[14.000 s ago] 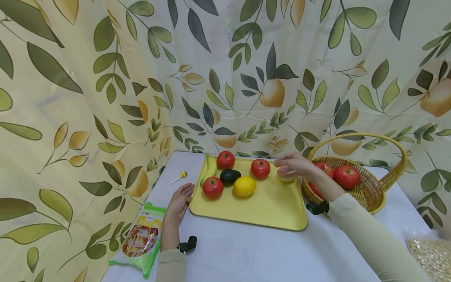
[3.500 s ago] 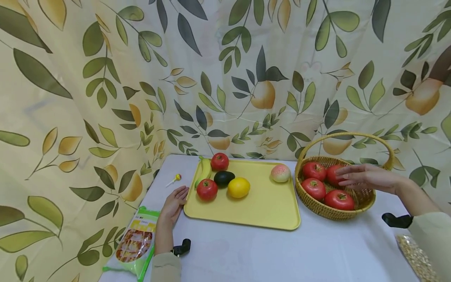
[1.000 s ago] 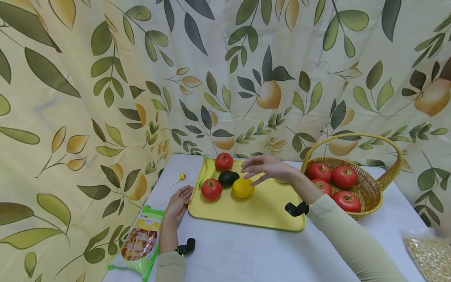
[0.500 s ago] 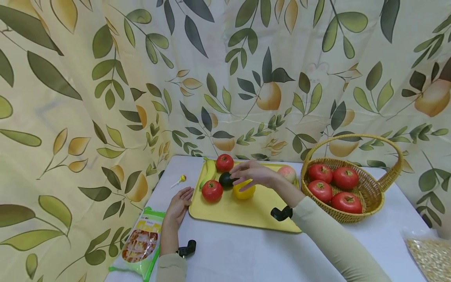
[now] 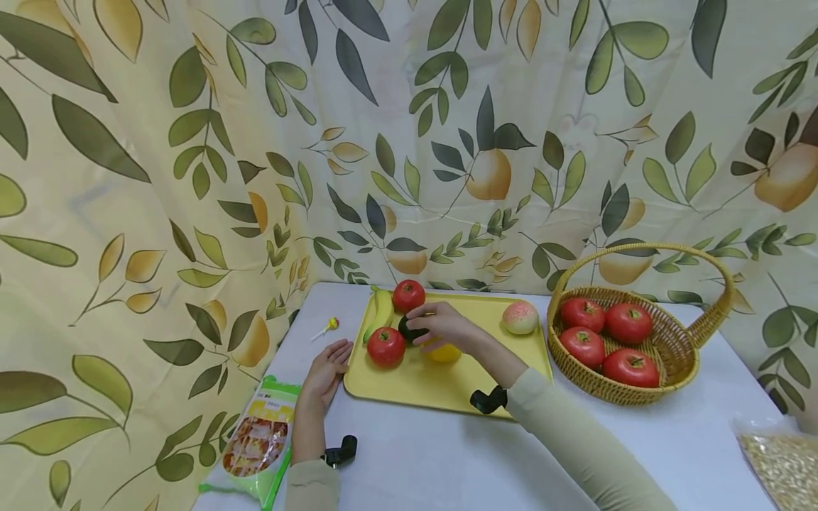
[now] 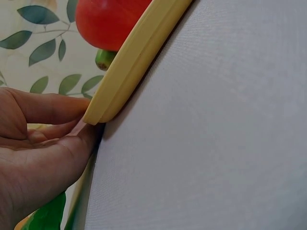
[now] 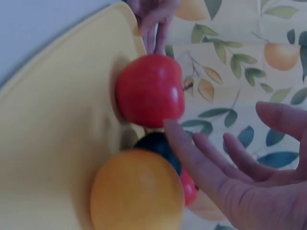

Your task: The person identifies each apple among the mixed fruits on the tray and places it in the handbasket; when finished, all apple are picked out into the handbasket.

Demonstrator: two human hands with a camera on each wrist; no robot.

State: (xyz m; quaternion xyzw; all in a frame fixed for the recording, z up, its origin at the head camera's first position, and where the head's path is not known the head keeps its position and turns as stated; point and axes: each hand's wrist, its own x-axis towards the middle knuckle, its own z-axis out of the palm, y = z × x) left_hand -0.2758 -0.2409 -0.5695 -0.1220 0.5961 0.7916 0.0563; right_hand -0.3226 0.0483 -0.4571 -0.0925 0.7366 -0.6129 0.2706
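Note:
My left hand (image 5: 324, 369) lies along the left edge of a yellow tray (image 5: 396, 389), fingers nearly straight and touching its rim; some fingertips are hidden in the left wrist view. Over the tray my right hand (image 5: 447, 328) hovers with fingers spread, holding nothing. Beneath its fingertips is a dark avocado (image 5: 405, 331), partly covered. A yellow lemon (image 5: 445, 353) sits under the palm, partly hidden. Red apples stand at the front left (image 5: 386, 347) and back (image 5: 409, 295), beside a banana (image 5: 383, 311). A pink-white peach (image 5: 520, 317) rests at the tray's back right.
A wicker basket (image 5: 578, 376) with a tall handle stands right of the tray, holding several red apples (image 5: 630, 367). A lollipop (image 5: 329, 327) and a green snack bag (image 5: 257, 440) lie left. A bag of grains (image 5: 781, 465) lies at the far right.
The apple from the tray's back middle is gone, and the basket holds one more than at first. My right hand has come from the basket leftward to above the avocado. My left hand stays put.

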